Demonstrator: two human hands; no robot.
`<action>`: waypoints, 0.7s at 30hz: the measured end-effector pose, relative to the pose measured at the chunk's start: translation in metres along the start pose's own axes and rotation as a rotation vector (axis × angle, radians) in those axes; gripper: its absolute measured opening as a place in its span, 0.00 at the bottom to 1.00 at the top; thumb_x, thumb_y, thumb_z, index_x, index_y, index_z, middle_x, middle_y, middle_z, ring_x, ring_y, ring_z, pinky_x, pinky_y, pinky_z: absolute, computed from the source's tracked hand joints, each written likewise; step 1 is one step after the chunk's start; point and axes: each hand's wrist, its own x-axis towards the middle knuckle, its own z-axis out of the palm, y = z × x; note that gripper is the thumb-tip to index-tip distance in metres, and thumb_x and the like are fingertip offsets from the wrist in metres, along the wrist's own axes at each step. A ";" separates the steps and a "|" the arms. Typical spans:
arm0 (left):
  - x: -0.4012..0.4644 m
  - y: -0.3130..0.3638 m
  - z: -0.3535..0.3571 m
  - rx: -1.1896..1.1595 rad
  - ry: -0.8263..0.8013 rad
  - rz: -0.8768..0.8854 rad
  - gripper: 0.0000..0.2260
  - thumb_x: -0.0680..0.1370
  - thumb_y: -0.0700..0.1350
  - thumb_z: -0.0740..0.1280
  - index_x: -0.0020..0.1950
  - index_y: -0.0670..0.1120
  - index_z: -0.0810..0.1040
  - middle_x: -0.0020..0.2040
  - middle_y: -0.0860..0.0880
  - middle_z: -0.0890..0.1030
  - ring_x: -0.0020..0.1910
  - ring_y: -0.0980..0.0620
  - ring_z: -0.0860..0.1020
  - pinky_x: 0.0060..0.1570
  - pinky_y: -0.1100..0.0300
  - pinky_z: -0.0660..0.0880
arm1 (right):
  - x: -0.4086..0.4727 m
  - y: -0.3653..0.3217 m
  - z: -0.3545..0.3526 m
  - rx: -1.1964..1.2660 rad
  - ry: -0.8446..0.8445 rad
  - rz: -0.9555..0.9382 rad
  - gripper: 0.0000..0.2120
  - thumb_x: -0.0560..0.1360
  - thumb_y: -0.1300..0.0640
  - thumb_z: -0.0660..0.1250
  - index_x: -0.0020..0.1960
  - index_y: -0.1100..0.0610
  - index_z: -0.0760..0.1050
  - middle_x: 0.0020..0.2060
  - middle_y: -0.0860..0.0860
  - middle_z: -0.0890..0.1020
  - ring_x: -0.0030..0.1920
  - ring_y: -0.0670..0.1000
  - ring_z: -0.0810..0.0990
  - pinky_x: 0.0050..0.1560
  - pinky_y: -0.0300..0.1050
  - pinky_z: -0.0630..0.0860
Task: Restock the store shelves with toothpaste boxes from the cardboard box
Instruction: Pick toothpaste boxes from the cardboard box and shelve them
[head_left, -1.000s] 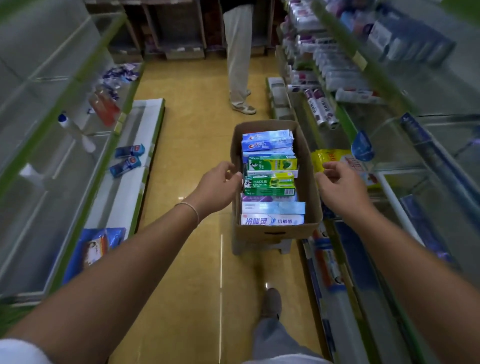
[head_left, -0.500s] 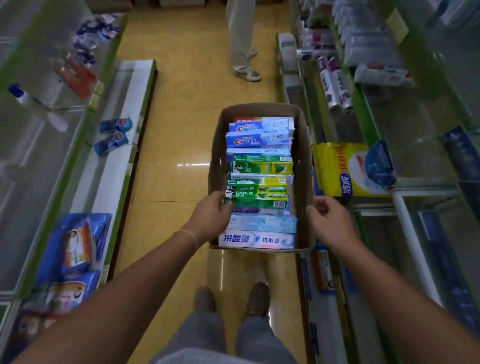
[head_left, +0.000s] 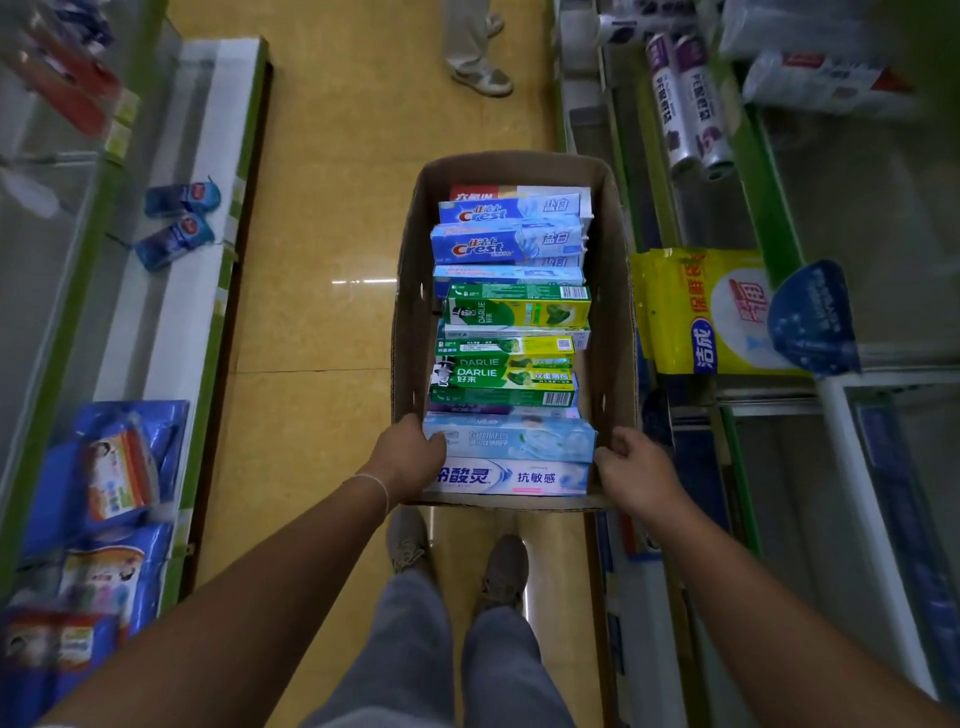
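— Since the cardboard box (head_left: 608, 291) is loaded full, how will it handle?

— Heavy, in my judgement; the walls are stiff but may flex. My left hand (head_left: 408, 457) grasps the near left rim, my right hand (head_left: 636, 470) the near right rim.

— Location and appearance?

— Mid-aisle above the floor (head_left: 322, 322), beside the right shelves (head_left: 748, 171). Toothpaste boxes (head_left: 511, 312) lie crosswise: blue far, green middle, pale blue and white near.

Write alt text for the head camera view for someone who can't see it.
Two hands, left hand and right hand, grip the near corners of a cardboard box packed with toothpaste boxes, held over a yellow aisle floor between store shelves.
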 end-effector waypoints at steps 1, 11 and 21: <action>0.003 0.000 0.002 -0.024 -0.017 -0.023 0.13 0.81 0.48 0.61 0.59 0.40 0.73 0.56 0.41 0.79 0.51 0.44 0.77 0.47 0.57 0.72 | 0.003 -0.001 0.004 -0.003 -0.007 0.015 0.20 0.80 0.59 0.62 0.71 0.64 0.69 0.66 0.59 0.76 0.65 0.58 0.75 0.61 0.47 0.70; 0.010 0.006 0.003 -0.281 -0.061 -0.171 0.17 0.78 0.47 0.66 0.62 0.41 0.68 0.56 0.42 0.76 0.51 0.45 0.77 0.46 0.54 0.75 | 0.027 -0.004 0.025 0.296 -0.018 0.189 0.24 0.77 0.57 0.70 0.70 0.62 0.69 0.59 0.53 0.78 0.53 0.54 0.80 0.54 0.49 0.77; -0.018 0.008 -0.020 -0.258 0.263 -0.044 0.12 0.80 0.46 0.62 0.38 0.45 0.68 0.37 0.47 0.74 0.36 0.51 0.71 0.31 0.59 0.68 | 0.006 -0.010 0.015 0.548 0.220 0.192 0.08 0.73 0.59 0.73 0.51 0.58 0.84 0.44 0.52 0.84 0.45 0.54 0.83 0.50 0.56 0.83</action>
